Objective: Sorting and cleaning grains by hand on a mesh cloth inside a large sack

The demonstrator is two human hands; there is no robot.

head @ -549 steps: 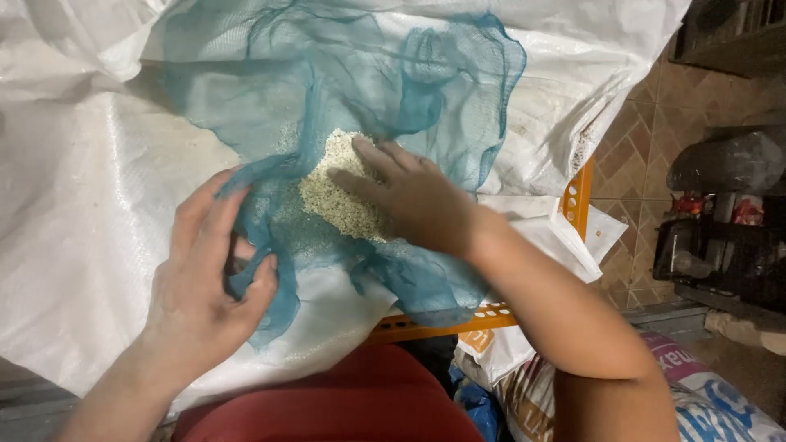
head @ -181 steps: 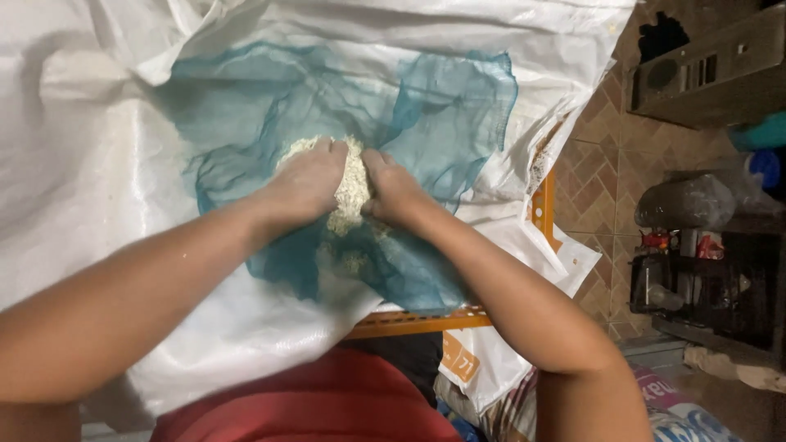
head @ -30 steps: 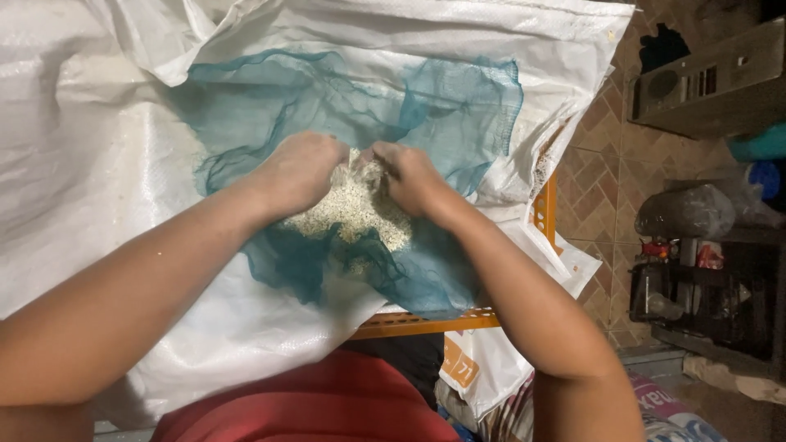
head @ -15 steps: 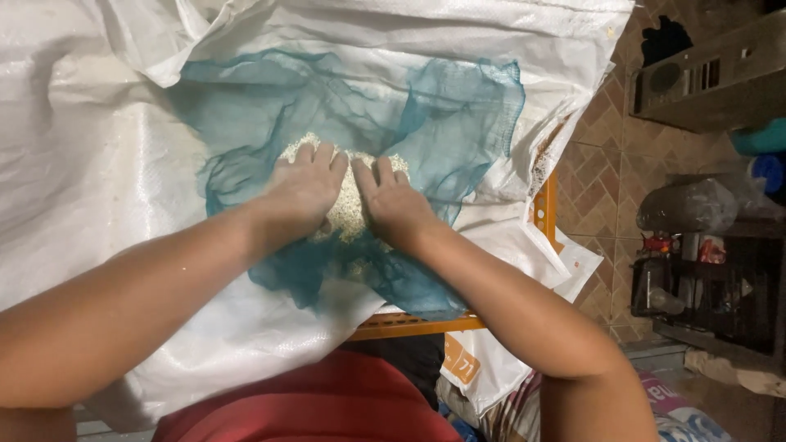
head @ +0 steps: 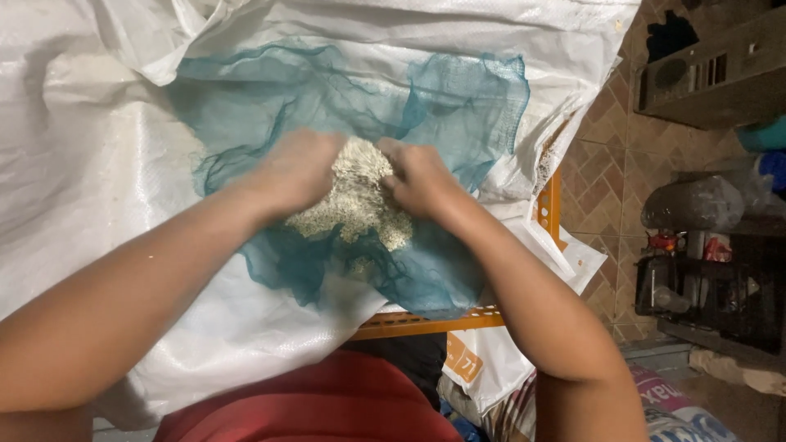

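Observation:
A small heap of pale grain (head: 354,205) lies on a teal mesh net (head: 426,106) spread over a white woven sack (head: 90,188). My left hand (head: 291,172) presses its curled fingers into the heap's left side. My right hand (head: 422,176) digs into the heap's right side, fingers bent into the grain. The two hands face each other with the top of the heap between them. Fingertips of both hands are buried in the grain.
The sack rests on an orange frame (head: 426,323) whose edge shows below the net. To the right lie a brown tiled floor (head: 598,155), a dark crate with bottles (head: 704,286) and a grey box (head: 720,74). A printed bag (head: 671,417) lies at bottom right.
Half a second ago both hands lay flatter on the heap, close together. Now they have drawn slightly apart and curled, exposing more grain between them.

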